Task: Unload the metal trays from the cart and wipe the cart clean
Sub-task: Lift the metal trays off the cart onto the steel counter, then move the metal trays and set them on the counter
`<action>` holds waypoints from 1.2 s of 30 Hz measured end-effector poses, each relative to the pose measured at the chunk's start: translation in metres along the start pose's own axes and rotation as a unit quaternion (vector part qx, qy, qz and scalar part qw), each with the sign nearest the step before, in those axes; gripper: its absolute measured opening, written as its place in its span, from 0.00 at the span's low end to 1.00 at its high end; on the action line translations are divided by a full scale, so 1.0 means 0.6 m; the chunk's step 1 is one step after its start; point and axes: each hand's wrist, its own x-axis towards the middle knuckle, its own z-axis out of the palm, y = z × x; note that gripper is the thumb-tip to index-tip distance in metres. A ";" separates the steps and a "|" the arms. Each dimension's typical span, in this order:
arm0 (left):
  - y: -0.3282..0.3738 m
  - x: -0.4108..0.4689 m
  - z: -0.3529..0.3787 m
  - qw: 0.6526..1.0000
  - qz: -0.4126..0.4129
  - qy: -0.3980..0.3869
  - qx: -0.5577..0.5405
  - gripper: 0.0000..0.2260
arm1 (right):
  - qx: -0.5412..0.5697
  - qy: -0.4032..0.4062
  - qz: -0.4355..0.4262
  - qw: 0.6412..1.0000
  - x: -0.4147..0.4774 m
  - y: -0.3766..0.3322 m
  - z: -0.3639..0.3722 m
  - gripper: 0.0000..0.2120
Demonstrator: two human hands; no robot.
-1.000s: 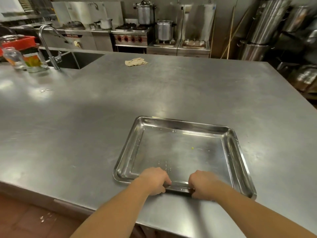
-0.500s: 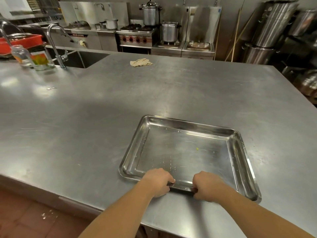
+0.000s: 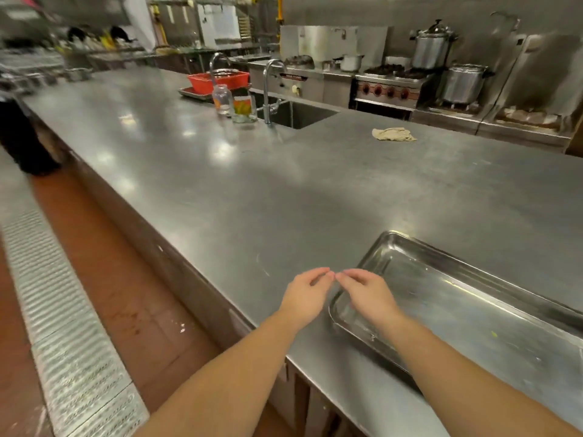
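Loosely curled fingers (image 3: 317, 274) of the left hand (image 3: 303, 299) and right hand (image 3: 367, 296) are hovering tip to tip, gripping nothing. The metal tray (image 3: 473, 313) is lying just right of them on the worktop (image 3: 252, 200), and a rag (image 3: 394, 134) is lying far beyond.

I read this as a commercial kitchen, restaurant or canteen grade. Evidence:
- A long stainless counter (image 3: 284, 200) with a sink (image 3: 296, 116) sunk into it and a tall curved tap (image 3: 271, 89).
- Behind it, a gas range (image 3: 388, 89) with a row of red knobs, burners on top and a steel splashback (image 3: 318, 39).
- A big lidded stockpot (image 3: 432, 48) on the range, with a second large pot (image 3: 463, 83) lower beside it.
- A red tile floor (image 3: 120, 279) with a long metal drain grate (image 3: 63, 310) running along the counter.
- On the counter: a glass jar (image 3: 221, 99), a rag (image 3: 394, 134) and a shallow metal tray (image 3: 473, 310).
- A red plastic crate (image 3: 217, 81) near the sink.

The racks at far left are too blurred for me to read.
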 end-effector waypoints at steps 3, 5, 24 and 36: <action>-0.011 -0.039 -0.031 0.997 -0.019 0.069 -0.028 0.14 | 0.016 -0.041 -0.032 0.998 -0.019 -0.022 0.037 0.12; -0.016 -0.082 -0.052 0.991 -0.026 0.126 -0.044 0.14 | 0.010 -0.088 -0.061 0.994 -0.040 -0.036 0.068 0.12; -0.191 -0.922 -0.430 0.707 -0.172 0.679 -0.095 0.15 | -0.058 -0.645 -0.202 0.734 -0.763 -0.111 0.619 0.07; -0.262 -1.204 -0.475 0.578 -0.188 0.783 -0.132 0.17 | -0.111 -0.765 -0.252 0.582 -1.038 -0.066 0.756 0.05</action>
